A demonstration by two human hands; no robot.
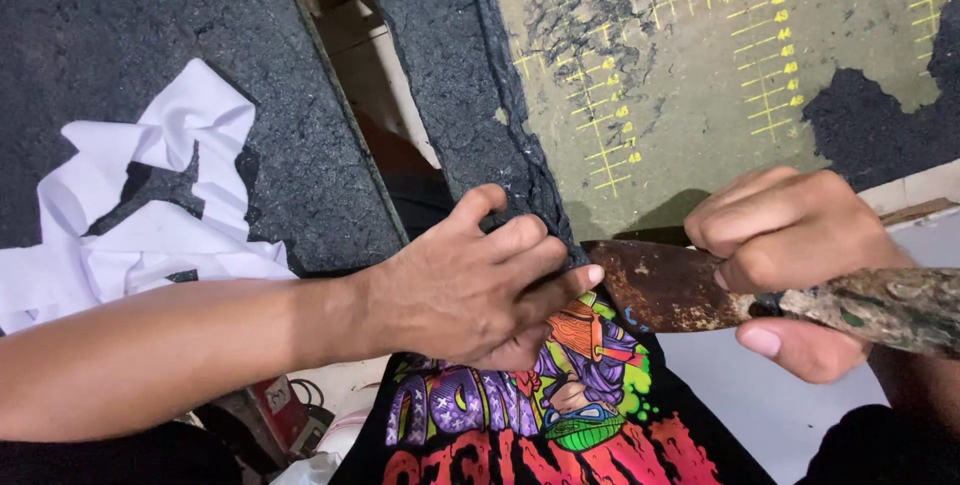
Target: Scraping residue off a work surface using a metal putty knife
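Both hands low centre, close together but not touching. Left hand reaching in from left, palm down, fingers half-curled and pressed on edge of black foam-like pad strip where it meets black printed T-shirt; thumb tip laid on blade. Not clamped on anything, just pinning. Right hand wrapped tight round grimy, paint-crusted handle of rusty scraper, fingers over top, thumb under. Long axis of scraper approx. horizontal, handle to right, blade pointing left toward left hand; blade tip lies at pad edge right under left fingertips, just above shirt's bright cartoon print. So working point sits betw. the two hands, left hand nearer to it, touching; right hand set back along handle. Pad strip runs up and away from hands, w/ dark gap on its left side and worn green cutting mat w/ yellow ruled marks on its right. Crumpled white cloth well apart at left on dark worktop. Pale flat surface under right hand; can't tell its material.
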